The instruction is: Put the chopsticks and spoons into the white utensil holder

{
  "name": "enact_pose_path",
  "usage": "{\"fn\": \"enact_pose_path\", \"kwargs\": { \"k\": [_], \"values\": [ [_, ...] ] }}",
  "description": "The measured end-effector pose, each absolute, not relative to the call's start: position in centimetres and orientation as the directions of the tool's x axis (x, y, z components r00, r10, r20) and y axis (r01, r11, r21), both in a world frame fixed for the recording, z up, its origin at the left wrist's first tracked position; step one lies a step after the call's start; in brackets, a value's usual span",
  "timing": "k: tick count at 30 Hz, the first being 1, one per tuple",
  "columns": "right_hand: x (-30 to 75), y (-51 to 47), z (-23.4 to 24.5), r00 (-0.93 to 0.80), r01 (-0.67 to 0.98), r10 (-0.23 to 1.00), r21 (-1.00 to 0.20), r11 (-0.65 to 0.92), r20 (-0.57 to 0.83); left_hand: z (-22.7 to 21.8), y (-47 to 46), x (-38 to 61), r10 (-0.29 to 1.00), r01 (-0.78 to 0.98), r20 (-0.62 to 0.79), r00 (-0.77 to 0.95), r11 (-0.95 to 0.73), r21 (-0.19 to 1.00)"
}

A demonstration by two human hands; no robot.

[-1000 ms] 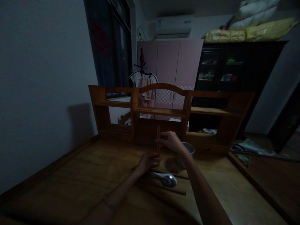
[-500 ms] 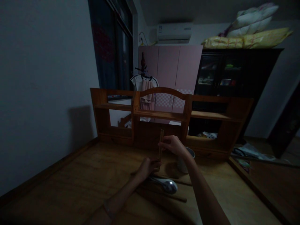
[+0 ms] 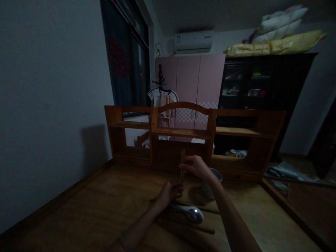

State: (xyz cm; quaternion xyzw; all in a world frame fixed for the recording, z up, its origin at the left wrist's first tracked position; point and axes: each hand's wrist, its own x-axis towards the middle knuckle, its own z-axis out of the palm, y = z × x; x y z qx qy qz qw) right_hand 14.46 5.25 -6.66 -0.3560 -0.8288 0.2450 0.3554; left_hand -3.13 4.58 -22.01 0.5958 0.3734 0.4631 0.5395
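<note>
chopsticks (image 3: pixel 182 167) upright, both hands gripping, spoon (image 3: pixel 191 213) nearby

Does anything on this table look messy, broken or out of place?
Nothing looks spilled or broken. The left hand and right hand hold chopsticks upright; a spoon and a loose stick lie askew beside them.

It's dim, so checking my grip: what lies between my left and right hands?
In the head view, upright wooden chopsticks span that gap; the right hand pinches them higher up, the left hand grips their lower end.

Wooden table (image 3: pixel 86 210): spoon (image 3: pixel 194 214), cup (image 3: pixel 206 191), loose chopsticks (image 3: pixel 201 229), shelf unit (image 3: pixel 183 133).
</note>
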Motion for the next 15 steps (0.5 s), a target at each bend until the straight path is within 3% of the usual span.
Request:
{"fn": "enact_pose_path", "kwargs": {
  "k": [15],
  "values": [
    [14.63,5.93,-7.15,-0.511,0.383,0.75,-0.669,0.637,0.421,-22.61,4.96,-3.33,0.935,0.108,0.204,0.29,-0.244,0.964]
  ]
}}
